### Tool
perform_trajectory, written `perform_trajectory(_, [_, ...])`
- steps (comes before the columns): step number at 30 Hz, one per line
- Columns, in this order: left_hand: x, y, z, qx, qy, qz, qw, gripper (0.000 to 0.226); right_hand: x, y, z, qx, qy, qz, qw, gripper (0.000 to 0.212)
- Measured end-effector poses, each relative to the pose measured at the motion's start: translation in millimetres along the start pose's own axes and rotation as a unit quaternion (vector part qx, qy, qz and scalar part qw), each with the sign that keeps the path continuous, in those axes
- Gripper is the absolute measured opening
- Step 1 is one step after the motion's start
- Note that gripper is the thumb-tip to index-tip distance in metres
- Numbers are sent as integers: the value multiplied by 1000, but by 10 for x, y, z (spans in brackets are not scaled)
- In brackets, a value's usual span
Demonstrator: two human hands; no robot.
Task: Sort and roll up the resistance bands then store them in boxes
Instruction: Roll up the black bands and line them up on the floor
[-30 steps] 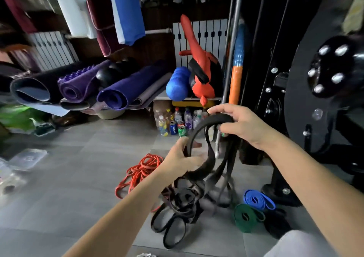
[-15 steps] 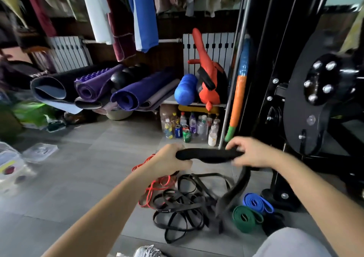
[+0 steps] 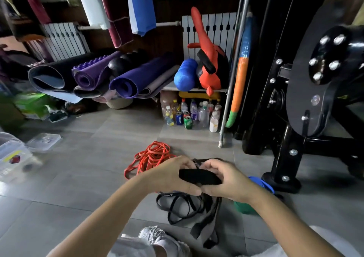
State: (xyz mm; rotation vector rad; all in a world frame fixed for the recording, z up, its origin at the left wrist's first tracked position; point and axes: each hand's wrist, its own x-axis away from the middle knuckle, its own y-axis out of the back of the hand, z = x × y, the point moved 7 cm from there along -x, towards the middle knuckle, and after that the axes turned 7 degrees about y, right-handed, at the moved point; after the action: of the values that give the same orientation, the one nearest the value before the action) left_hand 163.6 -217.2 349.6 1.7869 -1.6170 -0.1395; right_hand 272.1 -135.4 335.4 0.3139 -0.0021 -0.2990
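Both hands meet just below the centre of the frame, and I see the left hand (image 3: 171, 176) and the right hand (image 3: 227, 180) each curled round one end of a folded black resistance band (image 3: 199, 176), fingers over the top and thumbs underneath, thumb tips close together. Directly under them a tangle of black bands (image 3: 182, 205) lies on the grey tiled floor (image 3: 82, 178); a wider black strap runs toward the bottom edge, and I cannot tell whether it belongs to the held band. Just up and left of the hands sits a loose heap of red bands (image 3: 151, 155), touching the black tangle's far side. Behind my right wrist a blue band (image 3: 263, 185) and a green band (image 3: 243, 207) show in part, near the foot of the black gym machine (image 3: 285, 150) that fills the right side. At the left edge stand clear plastic boxes (image 3: 13, 156), blurred, with a clear lid (image 3: 44, 141) beside them. A white sneaker (image 3: 163, 239) shows at bottom centre. Rolled exercise mats (image 3: 126, 79) and a cluster of bottles and cans (image 3: 189, 113) line the back.
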Motion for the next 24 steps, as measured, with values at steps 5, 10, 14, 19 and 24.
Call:
perform_trajectory(5, [134, -328, 153, -13, -55, -111, 992, 43, 126, -38, -71, -12, -14, 5, 1000, 30])
perform_trajectory(10, [214, -605, 404, -328, -5, -179, 927, 62, 243, -283, -355, 92, -65, 40, 993, 29])
perform_trajectory(14, [179, -729, 529, -306, 25, -155, 939, 53, 318, -410, -503, 100, -80, 47, 991, 32])
perform_trajectory(19, [192, -776, 517, -77, 33, -140, 987, 22, 482, -428, -523, 77, -53, 7, 996, 43])
perform_trajectory(24, [163, -774, 428, 147, -12, -80, 986, 35, 628, -247, -482, -123, -51, -98, 986, 40])
